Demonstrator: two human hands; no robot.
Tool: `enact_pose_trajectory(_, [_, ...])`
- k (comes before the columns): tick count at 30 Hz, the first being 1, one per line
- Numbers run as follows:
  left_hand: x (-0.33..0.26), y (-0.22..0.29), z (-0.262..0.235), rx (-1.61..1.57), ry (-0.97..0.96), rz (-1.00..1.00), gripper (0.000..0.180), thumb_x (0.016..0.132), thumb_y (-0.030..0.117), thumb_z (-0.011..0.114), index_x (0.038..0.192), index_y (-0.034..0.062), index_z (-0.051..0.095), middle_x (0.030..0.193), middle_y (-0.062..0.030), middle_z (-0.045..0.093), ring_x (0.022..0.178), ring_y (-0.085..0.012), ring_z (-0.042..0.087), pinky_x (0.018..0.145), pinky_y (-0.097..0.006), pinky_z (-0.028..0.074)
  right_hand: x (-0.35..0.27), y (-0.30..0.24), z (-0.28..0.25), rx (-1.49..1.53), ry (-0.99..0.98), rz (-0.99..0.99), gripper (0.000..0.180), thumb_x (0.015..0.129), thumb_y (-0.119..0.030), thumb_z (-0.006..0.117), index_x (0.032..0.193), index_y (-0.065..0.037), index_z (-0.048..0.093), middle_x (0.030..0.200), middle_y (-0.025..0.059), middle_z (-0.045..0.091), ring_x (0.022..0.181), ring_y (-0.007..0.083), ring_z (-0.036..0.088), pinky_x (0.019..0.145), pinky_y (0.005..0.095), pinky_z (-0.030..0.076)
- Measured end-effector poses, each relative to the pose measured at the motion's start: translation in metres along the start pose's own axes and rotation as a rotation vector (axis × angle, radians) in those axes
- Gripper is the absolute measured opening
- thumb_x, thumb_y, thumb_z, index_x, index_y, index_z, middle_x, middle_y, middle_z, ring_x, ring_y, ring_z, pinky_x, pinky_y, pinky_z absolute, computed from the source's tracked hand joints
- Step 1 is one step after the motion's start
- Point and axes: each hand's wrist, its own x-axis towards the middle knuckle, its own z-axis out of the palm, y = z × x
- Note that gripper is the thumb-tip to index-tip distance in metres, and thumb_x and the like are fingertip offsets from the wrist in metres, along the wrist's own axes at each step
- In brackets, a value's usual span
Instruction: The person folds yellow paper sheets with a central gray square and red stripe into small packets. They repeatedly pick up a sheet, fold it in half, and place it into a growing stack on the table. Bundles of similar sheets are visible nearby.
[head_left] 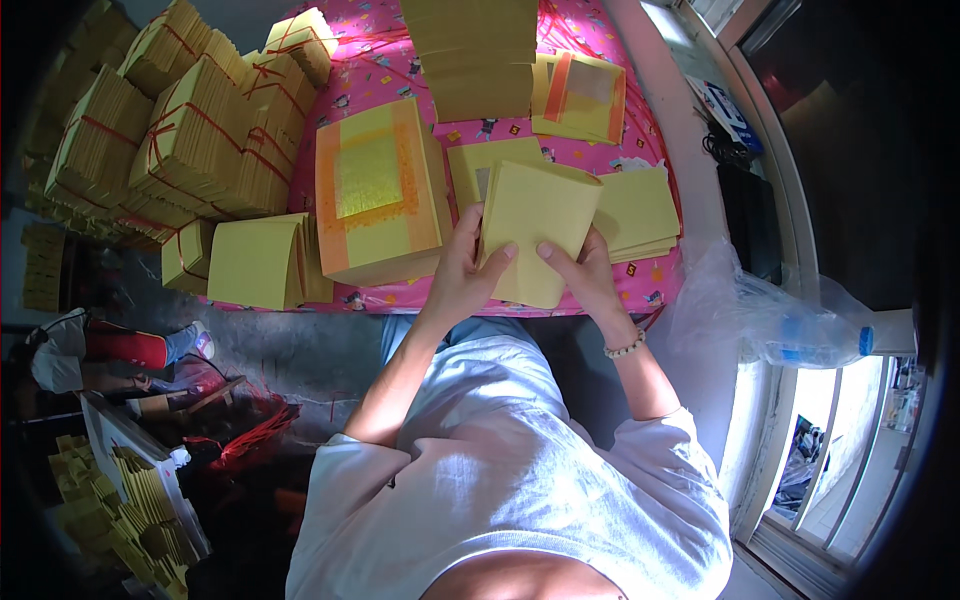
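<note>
Between my two hands is a folded stack of yellow paper (pixel 540 225), tilted up over the near edge of the table. My left hand (pixel 468 270) grips its left side, thumb on the front face. On the opposite side my right hand (pixel 588 275) does the same, its thumb also on the front; fingers of both are partly hidden behind the paper. Just right of it lies a low pile of yellow paper (pixel 640 210). Behind it a yellow sheet (pixel 480 165) lies partly covered. To the left stands a thick block of yellow paper (pixel 425 200) with an orange-bordered gold square.
A pink patterned cloth (pixel 350 298) covers the table. Bundles tied with red string (pixel 200 135) are heaped at the far left. A tall yellow stack (pixel 475 60) stands at the back. A plastic bottle (pixel 810 345) in clear film is at the right, near a window.
</note>
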Motion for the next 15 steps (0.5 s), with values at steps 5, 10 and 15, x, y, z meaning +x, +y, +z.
enact_pose_trajectory(5, [0.000, 0.001, 0.002, -0.040, -0.020, -0.073, 0.048, 0.087, -0.003, 0.052, 0.131, 0.0012, 0.034, 0.124, -0.0105, 0.049, 0.118, -0.0142, 0.045, 0.099, -0.028, 0.035, -0.003, 0.000, 0.000, 0.015, 0.001, 0.051, 0.039, 0.083, -0.007, 0.068, 0.118, 0.001, 0.051, 0.108, 0.0077, 0.062, 0.096, 0.0120, 0.061, 0.080, 0.0262, 0.051])
enact_pose_trajectory(10, [0.003, 0.007, 0.003, -0.052, -0.018, -0.154, 0.047, 0.091, 0.004, 0.051, 0.135, 0.0017, 0.034, 0.128, -0.0100, 0.048, 0.120, -0.0130, 0.044, 0.100, -0.027, 0.034, 0.001, -0.002, 0.002, -0.011, 0.053, 0.069, 0.039, 0.084, -0.008, 0.067, 0.118, 0.002, 0.051, 0.108, 0.0082, 0.062, 0.094, 0.0121, 0.061, 0.080, 0.0260, 0.051])
enact_pose_trajectory(15, [0.013, -0.001, 0.000, -0.099, 0.041, -0.222, 0.043, 0.094, 0.014, 0.050, 0.134, 0.0015, 0.039, 0.125, -0.0097, 0.052, 0.116, -0.0137, 0.049, 0.096, -0.026, 0.040, 0.012, -0.003, 0.001, -0.043, 0.059, 0.075, 0.041, 0.083, -0.011, 0.069, 0.118, 0.003, 0.051, 0.107, 0.0097, 0.062, 0.094, 0.0133, 0.061, 0.079, 0.0269, 0.051])
